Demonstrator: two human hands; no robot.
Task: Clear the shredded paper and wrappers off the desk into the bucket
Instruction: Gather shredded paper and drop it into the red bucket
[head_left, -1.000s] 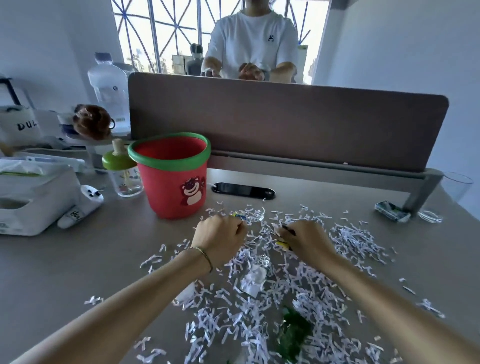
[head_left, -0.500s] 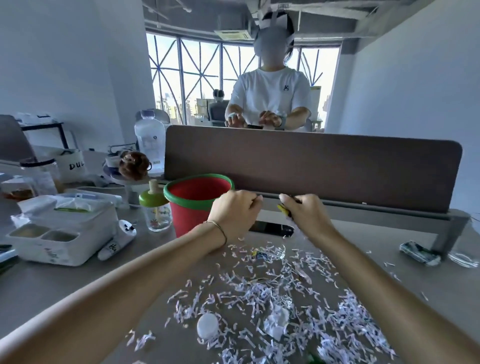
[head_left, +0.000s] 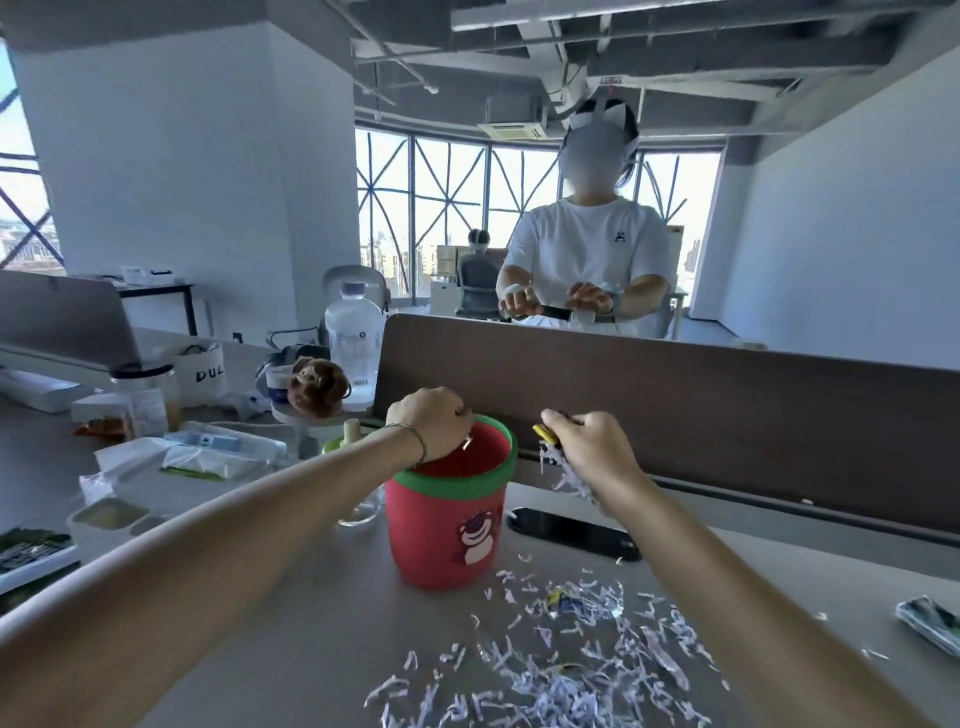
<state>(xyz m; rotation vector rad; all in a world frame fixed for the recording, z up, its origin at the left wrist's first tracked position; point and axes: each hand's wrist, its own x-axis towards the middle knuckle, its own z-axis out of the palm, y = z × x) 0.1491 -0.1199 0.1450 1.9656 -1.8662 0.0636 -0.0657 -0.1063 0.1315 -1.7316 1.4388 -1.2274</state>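
On the grey desk (head_left: 311, 613) the red bucket (head_left: 447, 525) stands upright, mouth up; my left hand (head_left: 431, 428) is fisted over it, my right hand (head_left: 592, 447) beside it clenching shredded paper (head_left: 563, 475).

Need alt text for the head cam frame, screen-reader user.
Left hand, closed, is over the mouth of a red bucket with a green rim; right hand, beside the rim, grips shredded paper and a yellow wrapper. More shredded paper litters the grey desk in front.
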